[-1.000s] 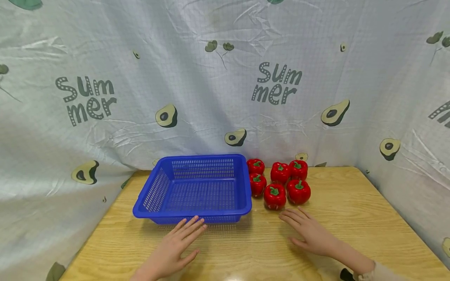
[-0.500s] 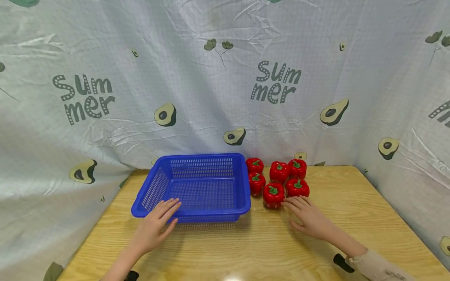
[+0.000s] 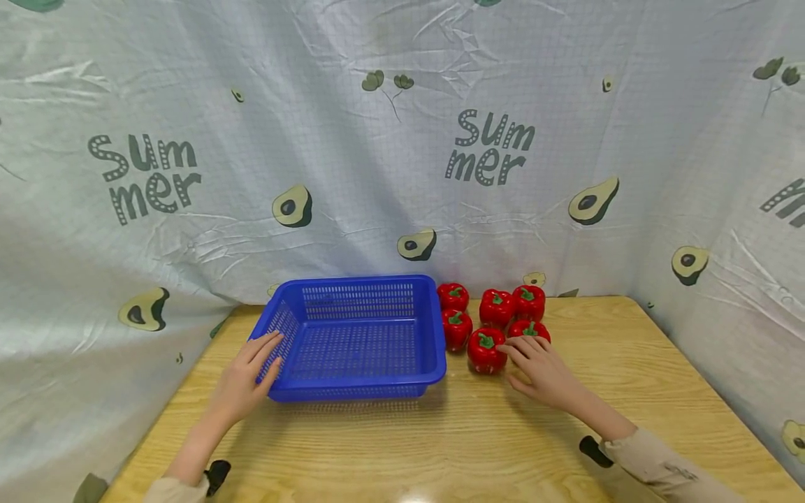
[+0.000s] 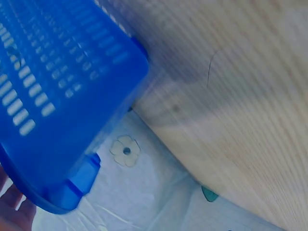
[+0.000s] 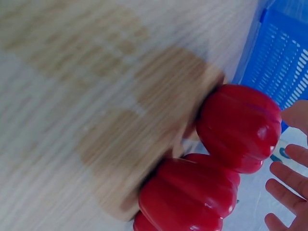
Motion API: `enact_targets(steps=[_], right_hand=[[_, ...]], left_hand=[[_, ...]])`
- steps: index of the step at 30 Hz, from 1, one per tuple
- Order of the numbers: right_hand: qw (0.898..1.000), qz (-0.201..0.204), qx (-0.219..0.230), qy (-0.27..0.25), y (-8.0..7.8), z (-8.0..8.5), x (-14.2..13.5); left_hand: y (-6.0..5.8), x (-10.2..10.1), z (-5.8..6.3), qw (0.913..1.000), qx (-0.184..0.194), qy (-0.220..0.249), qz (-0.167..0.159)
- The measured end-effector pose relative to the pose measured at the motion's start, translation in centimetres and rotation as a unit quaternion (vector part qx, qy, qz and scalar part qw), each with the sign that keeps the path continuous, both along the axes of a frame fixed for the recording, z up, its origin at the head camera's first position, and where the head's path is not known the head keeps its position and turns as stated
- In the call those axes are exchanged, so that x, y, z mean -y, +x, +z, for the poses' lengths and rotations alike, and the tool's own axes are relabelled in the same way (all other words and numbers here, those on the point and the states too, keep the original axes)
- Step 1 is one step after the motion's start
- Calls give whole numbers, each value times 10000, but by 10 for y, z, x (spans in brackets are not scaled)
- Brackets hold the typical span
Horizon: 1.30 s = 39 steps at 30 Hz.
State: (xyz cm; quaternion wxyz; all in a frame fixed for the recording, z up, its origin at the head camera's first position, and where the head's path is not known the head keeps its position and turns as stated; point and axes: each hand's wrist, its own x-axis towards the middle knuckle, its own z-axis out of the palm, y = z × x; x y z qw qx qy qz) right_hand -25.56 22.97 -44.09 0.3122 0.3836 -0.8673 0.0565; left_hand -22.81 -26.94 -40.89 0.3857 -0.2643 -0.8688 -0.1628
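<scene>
In the head view, my left hand point(image 3: 240, 383) is at the left rim of a blue plastic basket point(image 3: 361, 381), fingers extended over it. The left wrist view has these fingers point(image 4: 13, 204) right by the rim of the basket point(image 4: 43, 144). My right hand point(image 3: 544, 370) reaches over the front of a group of red bell peppers, its fingertips beside the nearest bell pepper point(image 3: 486, 356). It partly covers another bell pepper point(image 3: 527, 328). From the right wrist, extended fingers point(image 5: 288, 175) show near a bell pepper point(image 5: 239, 127), not curled round it.
Behind the front peppers stand more red bell peppers, one point(image 3: 497, 307) in the middle and one point(image 3: 453, 297) close against the basket's right side. All rest on a wooden table point(image 3: 629, 391). A printed cloth point(image 3: 352, 140) hangs behind and at both sides.
My left hand has moved left and forward from in front of the basket to its left rim. The right hand has moved forward to the front peppers. Basket and peppers stay put.
</scene>
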Motion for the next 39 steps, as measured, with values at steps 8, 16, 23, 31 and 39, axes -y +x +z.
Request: enact_targets(steps=[8,16,23,31,39], right_hand=[[9998,-203,87,-29,-8,4,8],[9994,-326,78,-18,-18,2,14],[9989,-438,-23,178,-26,1,19],[9979,-553,84,326,-32,-2,24],[9930,-889,424,654,-35,-5,29]], left_hand=[[-8,6,2,9935,895,169,689],[-12,10,2,9821,1580,211,1003],[-16,11,3,9674,2277,29,1106],[-17,12,8,9539,2765,-292,1131],[-13,8,13,9443,3019,-646,1143]])
